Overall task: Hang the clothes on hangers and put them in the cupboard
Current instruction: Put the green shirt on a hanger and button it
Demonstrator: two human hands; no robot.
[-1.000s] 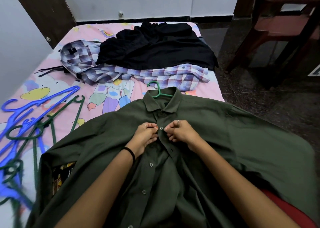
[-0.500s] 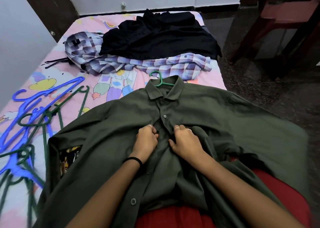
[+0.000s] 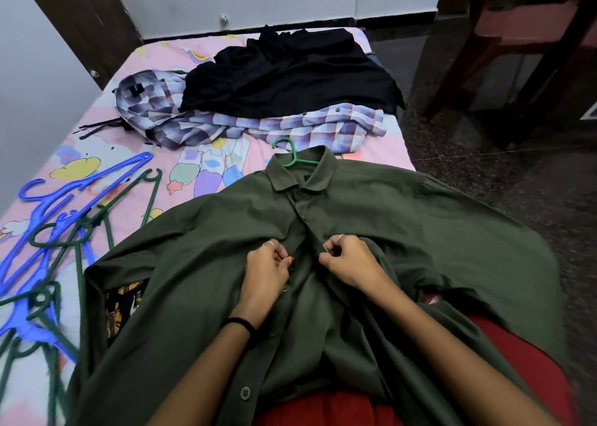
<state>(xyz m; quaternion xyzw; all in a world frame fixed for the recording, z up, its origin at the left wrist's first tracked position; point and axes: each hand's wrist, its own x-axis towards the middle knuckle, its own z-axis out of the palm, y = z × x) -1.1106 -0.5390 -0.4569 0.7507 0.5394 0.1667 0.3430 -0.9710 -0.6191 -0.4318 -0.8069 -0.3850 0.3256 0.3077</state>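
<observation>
— Both hands have slid down the shirt's front since a second ago, from the button near the collar to one lower.

— What do they hold?

— The left hand (image 3: pixel 266 272) pinches one edge of the green shirt (image 3: pixel 206 264); the right hand (image 3: pixel 350 260) pinches the other.

— And the shirt?

— Spread on the bed (image 3: pixel 155 53), a green hanger (image 3: pixel 290 154) poking from its collar, with spare hangers (image 3: pixel 48 231) lying left.

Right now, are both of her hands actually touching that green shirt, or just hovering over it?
Touching. The head view shows the left hand and the right hand each pinching a front edge of the green shirt below its collar.
</observation>
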